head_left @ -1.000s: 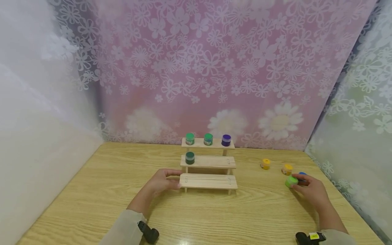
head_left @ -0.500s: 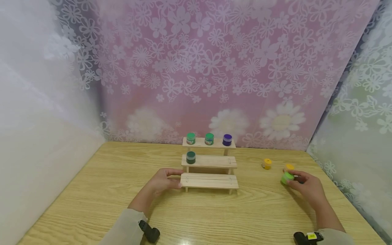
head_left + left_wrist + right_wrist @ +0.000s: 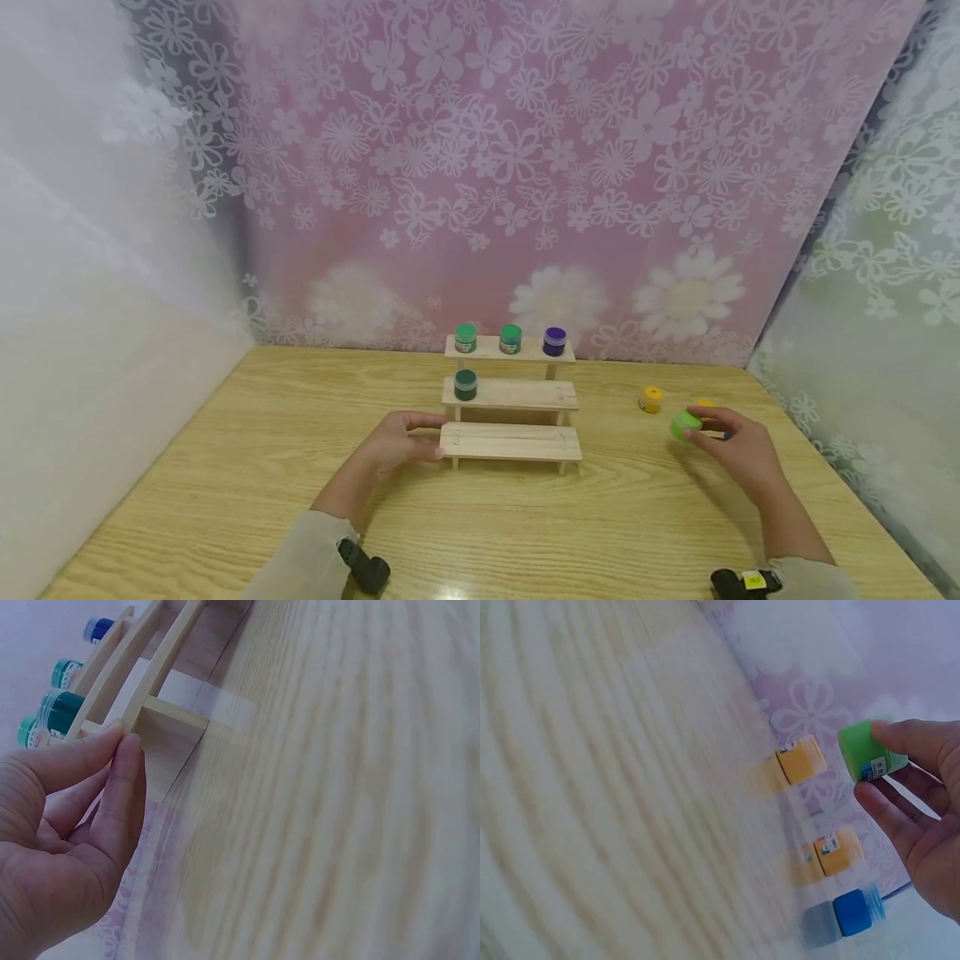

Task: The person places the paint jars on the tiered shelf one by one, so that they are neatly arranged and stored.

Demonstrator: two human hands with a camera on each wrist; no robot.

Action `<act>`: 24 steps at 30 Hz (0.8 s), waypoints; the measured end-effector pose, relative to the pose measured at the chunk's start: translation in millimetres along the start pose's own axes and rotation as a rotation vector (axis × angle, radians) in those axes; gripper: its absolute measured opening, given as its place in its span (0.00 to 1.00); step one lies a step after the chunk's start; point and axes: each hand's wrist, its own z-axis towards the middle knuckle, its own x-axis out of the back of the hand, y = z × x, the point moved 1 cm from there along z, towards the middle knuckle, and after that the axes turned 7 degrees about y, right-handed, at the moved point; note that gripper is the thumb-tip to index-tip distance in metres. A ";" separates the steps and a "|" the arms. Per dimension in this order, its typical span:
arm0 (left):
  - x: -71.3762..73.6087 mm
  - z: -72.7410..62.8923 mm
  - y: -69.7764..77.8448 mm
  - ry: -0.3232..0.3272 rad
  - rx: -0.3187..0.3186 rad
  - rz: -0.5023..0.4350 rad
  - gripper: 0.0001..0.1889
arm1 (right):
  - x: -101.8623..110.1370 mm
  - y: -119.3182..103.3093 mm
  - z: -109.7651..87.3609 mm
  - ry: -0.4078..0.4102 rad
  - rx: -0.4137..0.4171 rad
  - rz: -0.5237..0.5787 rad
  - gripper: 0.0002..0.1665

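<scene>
My right hand [image 3: 742,450] pinches a light green paint jar [image 3: 870,752] between thumb and fingers, held above the table at the right. My left hand [image 3: 397,448] grips the left end of the lowest step of a three-tier wooden rack [image 3: 510,442], thumb and fingers pinching the board's edge in the left wrist view. On the rack's top step stand two green jars [image 3: 466,338] and a purple jar [image 3: 554,341]. A dark green jar [image 3: 465,385] is at the left end of the middle step. The lowest step bears no jar.
Two yellow jars [image 3: 801,760] and a blue jar [image 3: 857,911] stand on the wooden table [image 3: 600,525] at the right, close to the right hand. A pink flowered curtain [image 3: 480,167] hangs behind the table's back edge.
My right hand has lifted the light green jar off the table and carried it left, away from the blue jar. The left hand stays on the rack.
</scene>
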 end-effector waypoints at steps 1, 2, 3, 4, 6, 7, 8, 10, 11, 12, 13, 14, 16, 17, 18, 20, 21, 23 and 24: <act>-0.1 -0.2 0.0 -0.001 -0.004 0.004 0.28 | -0.3 -2.2 0.1 0.002 0.005 0.009 0.30; -0.2 -0.4 0.3 -0.001 -0.002 0.003 0.28 | -0.6 -4.2 0.1 0.001 0.009 0.020 0.29; -0.3 -0.6 0.3 0.000 -0.001 0.005 0.28 | -0.8 -6.2 0.2 0.000 0.013 0.030 0.29; -0.3 -0.6 0.5 0.000 0.000 0.006 0.28 | -1.2 -8.3 0.4 -0.001 0.016 0.039 0.29; -0.2 -0.9 1.1 0.000 -0.001 0.009 0.28 | -1.9 -12.5 0.9 0.001 0.026 0.049 0.28; -0.1 -1.0 1.3 -0.001 -0.004 0.011 0.28 | -2.4 -14.5 1.2 0.003 0.033 0.052 0.28; -0.1 -1.2 1.7 -0.001 -0.002 0.008 0.28 | -3.0 -16.6 1.5 0.004 0.040 0.056 0.27; -0.1 -1.5 2.3 -0.003 -0.004 0.009 0.28 | -4.2 -20.7 1.8 0.008 0.052 0.061 0.27; -0.2 -1.8 2.7 -0.007 -0.011 0.014 0.28 | -4.7 -22.7 1.9 0.009 0.058 0.065 0.26; -0.4 -2.1 3.0 -0.008 -0.011 0.014 0.28 | -5.3 -24.6 1.8 0.008 0.062 0.071 0.26; -0.4 -2.3 3.3 -0.007 -0.012 0.016 0.28 | -5.8 -26.4 1.7 0.006 0.066 0.080 0.26; -0.6 -2.4 3.4 -0.005 -0.009 0.015 0.28 | -6.4 -28.4 1.5 0.004 0.072 0.087 0.26; -0.6 -2.6 3.1 -0.003 -0.012 0.018 0.28 | -7.4 -32.6 0.9 -0.004 0.084 0.102 0.25; -0.6 -2.5 2.7 -0.001 -0.011 0.018 0.28 | -7.8 -34.5 0.6 -0.008 0.091 0.106 0.25; -0.6 -2.4 2.4 0.002 -0.005 0.014 0.28 | -8.3 -36.4 0.4 -0.012 0.096 0.110 0.25; -0.4 -2.0 1.6 0.003 -0.004 0.012 0.28 | -9.1 -39.9 -0.1 -0.020 0.106 0.114 0.25; -0.2 -1.9 1.5 0.003 -0.004 0.011 0.28 | -9.6 -41.5 -0.3 -0.025 0.110 0.117 0.24; 0.0 -1.4 1.3 0.002 -0.001 0.006 0.28 | -10.7 -44.4 -0.4 -0.032 0.114 0.127 0.24; 0.1 -1.2 1.4 0.002 -0.002 0.005 0.27 | -11.2 -46.0 -0.4 -0.035 0.115 0.135 0.24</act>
